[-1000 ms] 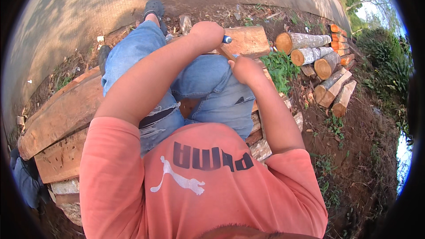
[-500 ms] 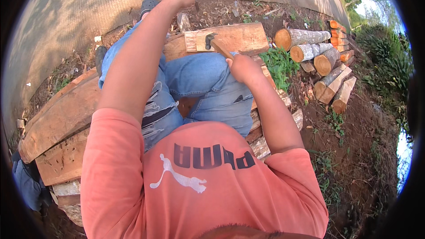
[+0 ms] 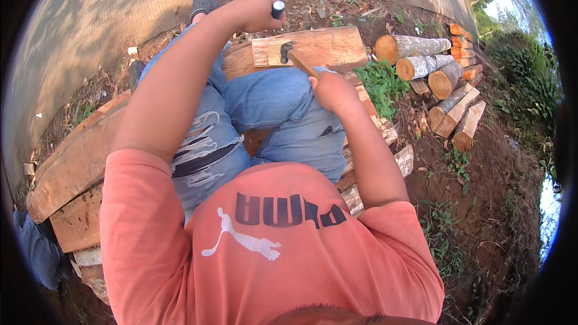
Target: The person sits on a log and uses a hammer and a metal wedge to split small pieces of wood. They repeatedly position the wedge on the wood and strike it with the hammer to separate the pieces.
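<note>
**Chisel set on the block, mallet hand raised**

The person sits on a stack of rough planks [image 3: 66,168], knees bent, with a pale wooden block [image 3: 325,48] lying just beyond the knees. The left hand [image 3: 256,13] is lifted above and to the left of the block, its fingers wrapped tight round a dark handle with a light end cap [image 3: 277,9]; the head of that tool is hidden by the fist, so its kind cannot be told. The right hand [image 3: 334,90] rests over the right knee, fingers closed on the wooden handle of a chisel-like tool [image 3: 289,54], whose dark metal end touches the block's near face towards its left end.

As a judgement, the cutting looks barely begun: the block's face shows a lighter squared patch at the left end but no deep notch, and most of its surface is untouched. The raised hand is well apart from the tool's butt.

A pile of cut logs [image 3: 433,72] lies to the right on bare earth.
</note>
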